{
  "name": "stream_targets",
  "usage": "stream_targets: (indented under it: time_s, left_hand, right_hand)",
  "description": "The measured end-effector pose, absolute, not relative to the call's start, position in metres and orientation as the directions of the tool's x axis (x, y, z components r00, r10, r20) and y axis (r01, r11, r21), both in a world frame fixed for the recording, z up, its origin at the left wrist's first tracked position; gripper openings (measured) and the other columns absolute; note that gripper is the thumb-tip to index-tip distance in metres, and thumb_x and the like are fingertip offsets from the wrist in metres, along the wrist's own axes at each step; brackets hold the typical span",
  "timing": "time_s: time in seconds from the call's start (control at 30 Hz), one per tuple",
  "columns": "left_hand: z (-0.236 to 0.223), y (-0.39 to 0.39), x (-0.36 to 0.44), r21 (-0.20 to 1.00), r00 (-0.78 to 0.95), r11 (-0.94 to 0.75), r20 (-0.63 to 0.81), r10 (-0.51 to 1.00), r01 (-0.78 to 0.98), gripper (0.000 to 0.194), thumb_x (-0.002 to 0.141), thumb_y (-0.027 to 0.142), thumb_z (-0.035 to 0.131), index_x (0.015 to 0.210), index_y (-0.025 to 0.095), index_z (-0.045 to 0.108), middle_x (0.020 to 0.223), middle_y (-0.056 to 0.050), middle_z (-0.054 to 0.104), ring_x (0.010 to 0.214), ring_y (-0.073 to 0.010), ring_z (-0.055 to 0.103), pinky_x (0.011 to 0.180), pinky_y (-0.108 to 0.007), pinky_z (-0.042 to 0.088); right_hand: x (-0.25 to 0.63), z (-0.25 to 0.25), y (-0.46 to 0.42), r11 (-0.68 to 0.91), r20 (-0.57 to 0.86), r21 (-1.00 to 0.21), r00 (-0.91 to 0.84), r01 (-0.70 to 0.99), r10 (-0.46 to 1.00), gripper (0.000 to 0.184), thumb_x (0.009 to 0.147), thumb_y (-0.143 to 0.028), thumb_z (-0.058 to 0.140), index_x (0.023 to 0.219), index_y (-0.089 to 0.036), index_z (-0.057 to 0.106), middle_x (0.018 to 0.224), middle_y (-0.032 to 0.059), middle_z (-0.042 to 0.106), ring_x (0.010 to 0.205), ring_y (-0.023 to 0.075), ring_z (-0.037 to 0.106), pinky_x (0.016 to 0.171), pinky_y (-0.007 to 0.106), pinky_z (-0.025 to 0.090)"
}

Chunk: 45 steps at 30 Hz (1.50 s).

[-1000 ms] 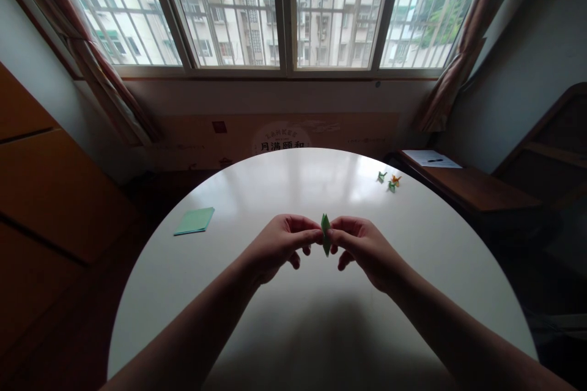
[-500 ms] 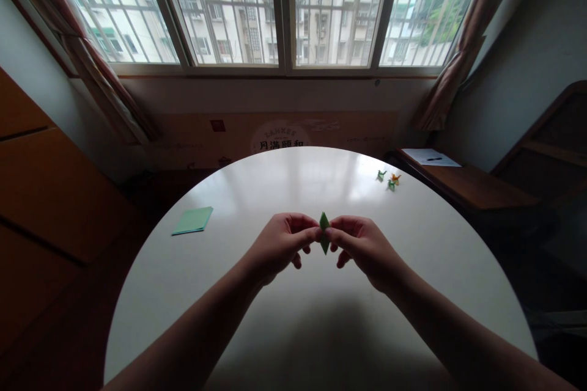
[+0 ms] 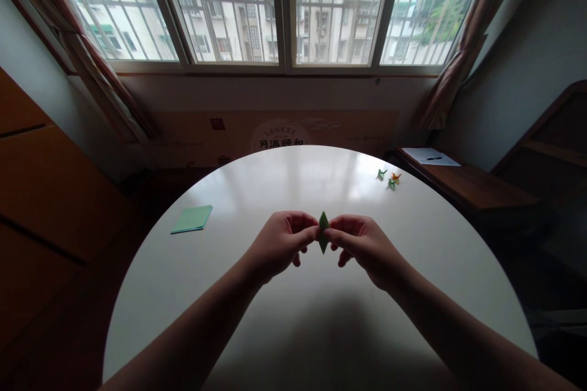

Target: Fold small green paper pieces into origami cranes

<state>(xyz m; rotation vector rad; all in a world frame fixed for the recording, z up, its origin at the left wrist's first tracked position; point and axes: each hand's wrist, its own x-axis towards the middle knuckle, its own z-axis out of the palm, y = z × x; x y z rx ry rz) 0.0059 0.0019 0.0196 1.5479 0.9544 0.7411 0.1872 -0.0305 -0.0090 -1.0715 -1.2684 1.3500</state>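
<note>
Between my two hands, above the middle of the white table (image 3: 293,183), is a small green folded paper (image 3: 323,220), a narrow diamond standing on its point. My left hand (image 3: 287,241) pinches its left edge between thumb and fingers. From the other side my right hand (image 3: 355,241) pinches the right edge, the thumb lying across the paper's middle. Fingertips cover part of the folds. Farther back on the right sit several small origami birds: two green ones, one of them a green paper bird (image 3: 391,184), and an orange paper bird (image 3: 396,178).
A stack of green paper squares (image 3: 191,219) lies on the table's left side. Beyond the right edge, a wooden bench (image 3: 495,186) carries a white sheet (image 3: 424,156) with a dark pen (image 3: 433,158). A curtained, barred window (image 3: 284,12) is ahead.
The upper tips of the green paper, parted a second ago, now lie together as a single point. Both hands keep their pinch and have barely moved.
</note>
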Motion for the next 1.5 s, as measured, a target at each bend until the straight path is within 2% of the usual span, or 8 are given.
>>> stream_targets:
  time_s: [0.23,0.43,0.83,0.97,1.17,1.33,1.5]
  left_hand:
    - [0.018,-0.001,0.008,0.978,0.473,-0.094,-0.004,0.881,0.185,0.018,0.080,0.029,0.069,0.085,0.011,0.071,0.066,-0.002,0.063,0.054,-0.0100,0.050,0.036,-0.016,0.043]
    - [0.018,-0.002,0.009,0.977,0.480,-0.064,-0.044,0.876,0.206,0.025,0.079,0.033,0.070,0.086,0.009,0.074,0.065,-0.004,0.063,0.056,-0.0114,0.053,0.035,-0.016,0.043]
    - [0.016,-0.007,0.011,0.939,0.502,-0.220,0.060,0.863,0.265,0.018,0.083,0.028,0.061,0.080,0.012,0.068,0.064,0.000,0.058,0.052,-0.0098,0.051,0.038,-0.017,0.045]
    - [0.017,-0.007,0.010,0.939,0.513,-0.188,0.014,0.858,0.289,0.022,0.082,0.033,0.063,0.083,0.012,0.069,0.069,-0.003,0.063,0.054,-0.0118,0.054,0.037,-0.018,0.046]
    - [0.017,-0.006,0.011,0.931,0.498,-0.168,-0.018,0.867,0.325,0.015,0.078,0.026,0.061,0.078,0.013,0.068,0.065,-0.001,0.061,0.050,-0.0101,0.051,0.038,-0.019,0.045]
    - [0.017,-0.001,0.008,0.941,0.518,-0.135,-0.049,0.854,0.311,0.020,0.079,0.031,0.064,0.080,0.012,0.070,0.062,-0.001,0.059,0.053,-0.0112,0.051,0.037,-0.018,0.044]
    - [0.017,0.003,0.004,0.961,0.467,-0.141,0.013,0.884,0.239,0.023,0.079,0.034,0.067,0.082,0.012,0.070,0.068,-0.004,0.063,0.060,-0.0133,0.055,0.036,-0.016,0.042]
  right_hand:
    - [0.184,-0.007,-0.033,0.041,0.046,-0.998,-0.126,-0.041,0.991,0.017,0.077,-0.031,0.071,0.082,-0.015,0.072,0.073,0.0037,0.066,0.064,0.0144,0.058,0.047,0.022,0.048]
    - [0.182,-0.007,-0.033,0.075,0.078,-0.996,-0.073,-0.046,0.994,0.016,0.078,-0.029,0.067,0.082,-0.014,0.071,0.072,0.0033,0.065,0.063,0.0133,0.058,0.048,0.021,0.047]
    - [0.178,-0.008,-0.033,0.052,0.060,-0.995,-0.090,-0.089,0.994,0.013,0.075,-0.027,0.066,0.075,-0.015,0.066,0.067,0.0012,0.062,0.062,0.0135,0.057,0.048,0.021,0.047]
    - [0.178,-0.010,-0.033,0.084,0.091,-0.992,-0.068,-0.095,0.994,0.013,0.076,-0.028,0.065,0.073,-0.015,0.064,0.065,0.0001,0.061,0.058,0.0122,0.055,0.047,0.021,0.047]
    - [0.178,-0.013,-0.032,0.114,0.122,-0.988,-0.082,-0.100,0.989,0.013,0.077,-0.027,0.066,0.075,-0.015,0.065,0.067,0.0003,0.061,0.060,0.0120,0.055,0.047,0.021,0.046]
    - [0.177,-0.012,-0.031,0.117,0.124,-0.989,-0.080,-0.096,0.989,0.014,0.079,-0.028,0.066,0.074,-0.015,0.064,0.066,0.0004,0.061,0.059,0.0116,0.055,0.046,0.020,0.046]
    - [0.177,-0.015,-0.032,0.099,0.101,-0.995,-0.085,-0.029,0.991,0.016,0.080,-0.030,0.065,0.077,-0.014,0.066,0.066,0.0006,0.060,0.058,0.0115,0.054,0.047,0.021,0.046]
